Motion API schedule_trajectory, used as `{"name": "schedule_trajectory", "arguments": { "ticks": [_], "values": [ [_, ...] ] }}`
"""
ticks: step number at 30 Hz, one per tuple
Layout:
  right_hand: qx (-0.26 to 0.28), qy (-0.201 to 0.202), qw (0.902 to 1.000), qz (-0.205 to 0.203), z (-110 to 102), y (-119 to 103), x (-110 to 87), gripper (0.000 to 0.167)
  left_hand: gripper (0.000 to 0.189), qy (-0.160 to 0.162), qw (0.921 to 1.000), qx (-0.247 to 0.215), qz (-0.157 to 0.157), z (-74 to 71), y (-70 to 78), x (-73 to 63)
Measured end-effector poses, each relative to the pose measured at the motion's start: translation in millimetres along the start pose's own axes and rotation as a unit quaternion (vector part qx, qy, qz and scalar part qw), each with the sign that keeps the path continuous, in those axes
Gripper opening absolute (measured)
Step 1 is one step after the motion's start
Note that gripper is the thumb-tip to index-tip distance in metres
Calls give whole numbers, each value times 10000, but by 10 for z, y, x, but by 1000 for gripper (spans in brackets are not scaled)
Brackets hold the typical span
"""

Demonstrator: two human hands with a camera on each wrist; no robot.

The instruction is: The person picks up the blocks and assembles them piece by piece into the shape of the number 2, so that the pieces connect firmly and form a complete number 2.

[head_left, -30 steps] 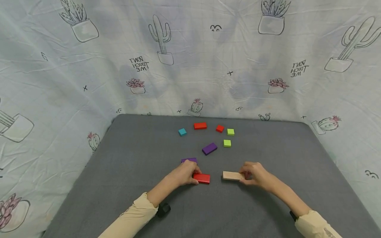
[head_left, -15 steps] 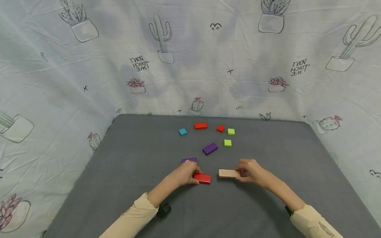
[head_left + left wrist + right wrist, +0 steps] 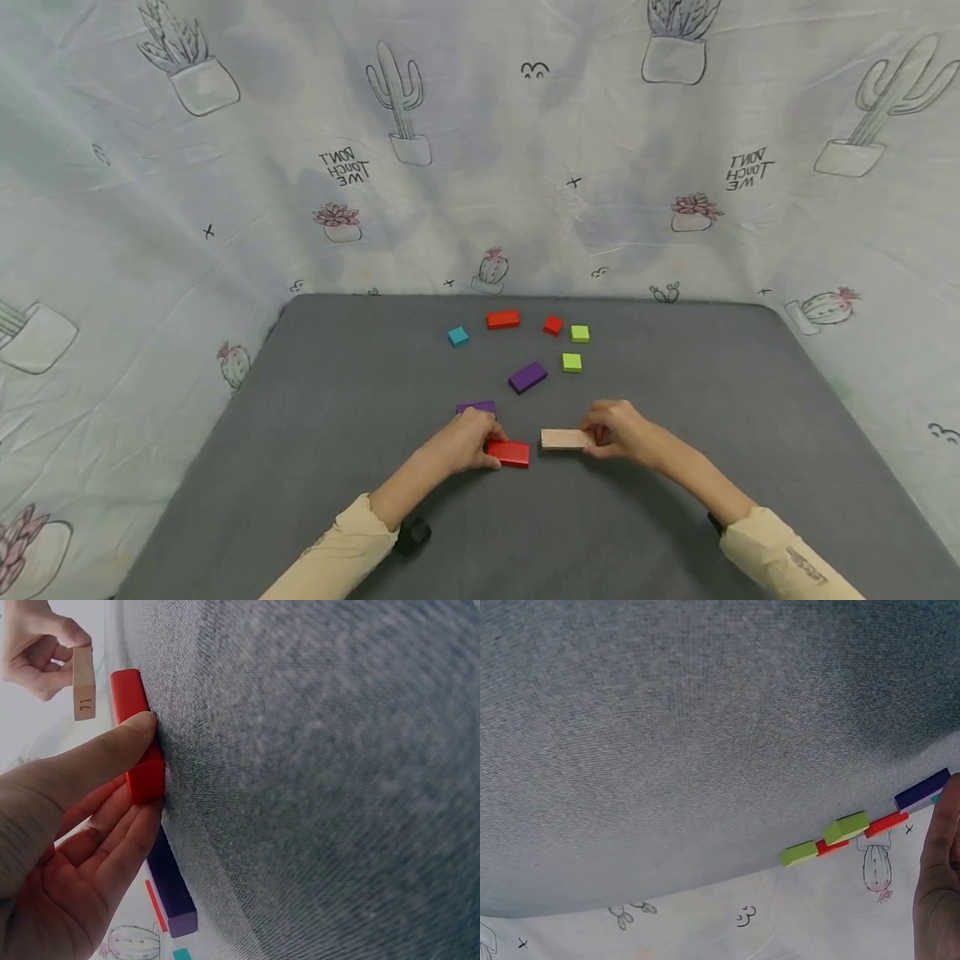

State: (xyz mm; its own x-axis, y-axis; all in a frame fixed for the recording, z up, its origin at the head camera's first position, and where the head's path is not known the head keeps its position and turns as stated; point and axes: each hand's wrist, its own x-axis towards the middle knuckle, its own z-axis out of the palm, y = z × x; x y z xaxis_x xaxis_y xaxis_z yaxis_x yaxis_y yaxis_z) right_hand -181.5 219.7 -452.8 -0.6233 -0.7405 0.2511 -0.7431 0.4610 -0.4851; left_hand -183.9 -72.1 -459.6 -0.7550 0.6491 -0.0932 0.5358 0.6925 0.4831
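My left hand (image 3: 461, 442) pinches a red rectangular wooden block (image 3: 508, 453) that lies on the grey cloth. In the left wrist view the thumb presses one side of this red block (image 3: 147, 776), with the fingers on the other. My right hand (image 3: 628, 433) holds a plain wooden block (image 3: 561, 439) by its right end. Its free end points at the red block, with a narrow gap between the two. A number is printed on the end of the plain block (image 3: 84, 682). Just beyond my left fingers lies a purple block (image 3: 478, 407), partly covered by the hand.
Farther back lie a second purple block (image 3: 528, 377), two lime green blocks (image 3: 572, 362), a long red block (image 3: 503, 320), a small red block (image 3: 553, 326) and a teal block (image 3: 458, 337). A cactus-print curtain (image 3: 480, 167) hangs behind the table (image 3: 337, 375).
My right hand has moved left with the plain block, bringing it close to the red block. My left hand has stayed in place on the red block.
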Motion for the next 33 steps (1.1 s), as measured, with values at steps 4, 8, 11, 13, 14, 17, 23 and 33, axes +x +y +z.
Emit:
{"name": "schedule_trajectory", "arguments": {
  "ticks": [4, 8, 11, 13, 14, 17, 23, 33],
  "values": [
    [68, 7, 9999, -90, 15, 4, 31, 16, 30, -1, 10000, -2, 14, 2, 1, 4],
    [61, -19, 9999, -138, 26, 5, 57, 15, 29, 108, 9999, 69, 113, 5, -6, 7],
    [32, -27, 9998, -181, 29, 2, 74, 16, 29, 147, 9998, 65, 139, 3, -9, 16],
    [53, -54, 9998, -192, 30, -1, 87, 16, 28, 149, 9998, 37, 130, 2, -9, 22],
    [74, -70, 9998, -190, 33, -2, 93, 16, 28, 155, 9998, 12, 131, 1, -10, 24],
    [133, -164, 9997, -149, 45, -9, 117, 15, 28, 175, 9997, -34, 147, 5, -11, 23],
    [141, -243, 9994, -191, 70, -29, 145, 15, 28, 144, 9997, 1, 178, 18, -8, 8],
    [28, -236, 9996, -157, 72, -26, 154, 15, 28, 173, 9997, -83, 165, -13, -13, 1]
  ]
}}
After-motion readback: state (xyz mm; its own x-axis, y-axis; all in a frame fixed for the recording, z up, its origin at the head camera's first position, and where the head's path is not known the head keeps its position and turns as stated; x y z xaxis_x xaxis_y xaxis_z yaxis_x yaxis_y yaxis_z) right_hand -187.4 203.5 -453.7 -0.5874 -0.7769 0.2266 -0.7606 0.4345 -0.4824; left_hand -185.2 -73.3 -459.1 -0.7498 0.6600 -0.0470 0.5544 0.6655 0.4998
